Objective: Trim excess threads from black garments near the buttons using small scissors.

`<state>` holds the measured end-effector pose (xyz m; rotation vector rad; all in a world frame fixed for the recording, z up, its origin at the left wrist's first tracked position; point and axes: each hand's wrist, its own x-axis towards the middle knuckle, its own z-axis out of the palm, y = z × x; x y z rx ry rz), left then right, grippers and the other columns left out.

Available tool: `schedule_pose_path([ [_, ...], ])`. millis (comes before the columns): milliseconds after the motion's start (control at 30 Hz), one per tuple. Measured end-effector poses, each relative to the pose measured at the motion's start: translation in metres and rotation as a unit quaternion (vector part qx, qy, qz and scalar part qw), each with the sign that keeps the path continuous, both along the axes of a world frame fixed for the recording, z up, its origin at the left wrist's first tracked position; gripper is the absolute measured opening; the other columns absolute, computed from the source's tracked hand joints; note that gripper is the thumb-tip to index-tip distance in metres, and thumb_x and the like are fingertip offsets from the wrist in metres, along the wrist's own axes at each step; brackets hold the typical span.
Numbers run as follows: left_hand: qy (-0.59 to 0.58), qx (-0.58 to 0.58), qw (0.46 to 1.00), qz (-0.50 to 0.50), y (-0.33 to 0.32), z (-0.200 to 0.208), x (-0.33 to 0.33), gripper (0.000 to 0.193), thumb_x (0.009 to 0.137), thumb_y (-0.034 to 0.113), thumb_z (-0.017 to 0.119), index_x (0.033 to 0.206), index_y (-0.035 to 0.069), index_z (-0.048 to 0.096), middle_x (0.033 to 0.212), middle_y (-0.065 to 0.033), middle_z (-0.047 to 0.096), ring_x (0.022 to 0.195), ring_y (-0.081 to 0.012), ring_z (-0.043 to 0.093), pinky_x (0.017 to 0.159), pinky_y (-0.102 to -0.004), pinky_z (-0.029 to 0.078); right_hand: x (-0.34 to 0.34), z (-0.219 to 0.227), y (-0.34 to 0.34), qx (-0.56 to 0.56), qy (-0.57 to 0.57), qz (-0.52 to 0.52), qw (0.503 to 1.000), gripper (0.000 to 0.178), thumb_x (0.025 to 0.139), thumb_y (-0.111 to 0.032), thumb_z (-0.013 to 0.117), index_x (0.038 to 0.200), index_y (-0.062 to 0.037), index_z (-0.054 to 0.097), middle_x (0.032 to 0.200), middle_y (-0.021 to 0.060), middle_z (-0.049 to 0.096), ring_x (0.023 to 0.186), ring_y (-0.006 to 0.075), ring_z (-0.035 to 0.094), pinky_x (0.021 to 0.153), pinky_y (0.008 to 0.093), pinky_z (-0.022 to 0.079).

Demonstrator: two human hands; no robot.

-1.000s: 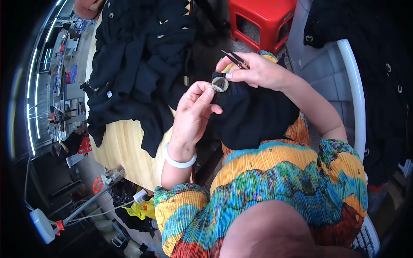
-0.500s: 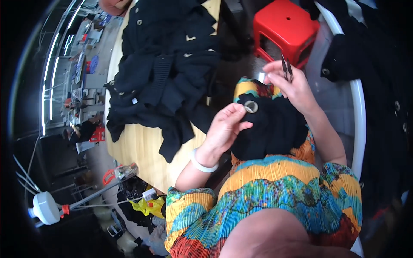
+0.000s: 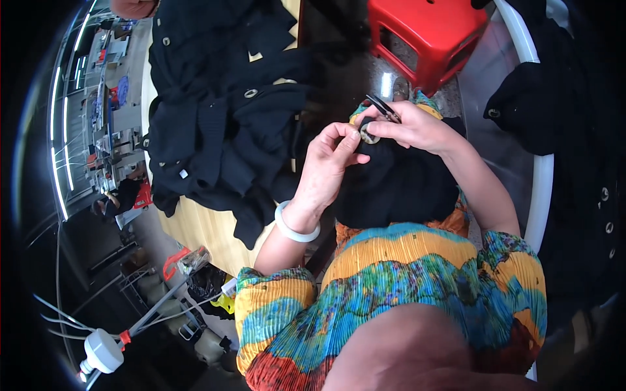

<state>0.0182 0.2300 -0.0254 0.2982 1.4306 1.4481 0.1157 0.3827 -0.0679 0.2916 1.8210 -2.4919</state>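
Observation:
A black knitted garment [image 3: 398, 192] lies across my lap. My left hand [image 3: 326, 159], with a white bangle on its wrist, pinches the garment's edge beside a round, light-rimmed button [image 3: 367, 138]. From the other side my right hand [image 3: 417, 127] meets it, thumb on the button and fingers bent behind the cloth. Small black thread snips [image 3: 385, 109] are tucked in that right hand, their tips pointing away to the upper left. The fingertips of both hands nearly touch at the button. Part of the snips is hidden inside the right hand.
More black buttoned garments [image 3: 215, 124] are heaped on the wooden table [image 3: 195, 218] to my left. A red plastic stool [image 3: 430, 32] stands ahead. On my right, black garments [image 3: 521, 104] hang over a white-rimmed surface [image 3: 544, 189]. A white lamp [image 3: 103, 350] sits at lower left.
My right hand has come down and left to the button, still holding the snips. My left hand has shifted slightly up and left with the garment edge.

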Motion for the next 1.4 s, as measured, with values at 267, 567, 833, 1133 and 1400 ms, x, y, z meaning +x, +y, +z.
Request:
schedule_pose_path([
  [267,0.379,-0.106,0.913,0.104,-0.107,-0.029,0.023,0.006,0.084,0.003,0.047,0.082,-0.001,0.051,0.079,-0.0060,0.051,0.068,-0.0108,0.048,0.060,-0.0207,0.040,-0.007,-0.004,-0.002,-0.105,-0.047,0.069,0.991,0.018,0.078,-0.014,0.058,0.092,-0.0033,0.058,0.070,-0.0010,0.055,0.045,0.0006,0.037,0.038,0.0147,0.025],
  [567,0.240,-0.388,0.878,0.145,-0.348,-0.190,0.192,0.010,0.080,0.003,0.047,0.087,0.002,0.054,0.084,-0.0158,0.057,0.078,-0.0290,0.057,0.070,-0.0344,0.045,-0.022,-0.013,-0.020,-0.124,-0.111,0.112,0.980,0.020,0.081,-0.010,0.053,0.097,0.0000,0.055,0.057,-0.0054,0.041,0.039,0.0004,0.030,0.037,0.0166,0.024],
  [833,-0.003,-0.451,0.844,0.292,-0.395,-0.255,0.252,0.034,0.084,0.032,0.052,0.099,0.002,0.055,0.094,-0.0105,0.060,0.084,-0.0190,0.056,0.078,-0.0300,0.043,-0.020,-0.018,-0.033,-0.111,-0.119,0.118,0.980,0.021,0.081,-0.009,0.051,0.099,0.0004,0.054,0.053,-0.0074,0.037,0.039,-0.0009,0.028,0.036,0.0163,0.023],
  [1133,-0.036,-0.484,0.834,0.262,-0.405,-0.229,0.313,0.034,0.085,0.033,0.050,0.100,0.003,0.055,0.094,-0.0104,0.060,0.085,-0.0195,0.056,0.079,-0.0306,0.043,-0.017,-0.024,-0.035,-0.121,-0.136,0.103,0.978,0.023,0.083,-0.014,0.050,0.100,0.0012,0.052,0.049,-0.0093,0.032,0.037,-0.0021,0.023,0.036,0.0155,0.021],
  [1400,-0.072,-0.502,0.827,0.241,-0.408,-0.206,0.371,0.034,0.085,0.033,0.048,0.100,0.003,0.055,0.094,-0.0102,0.060,0.085,-0.0200,0.056,0.079,-0.0312,0.043,-0.023,-0.024,-0.040,-0.093,-0.170,0.112,0.975,0.024,0.084,-0.015,0.048,0.101,0.0007,0.051,0.051,-0.0099,0.032,0.038,-0.0020,0.022,0.037,0.0157,0.021],
])
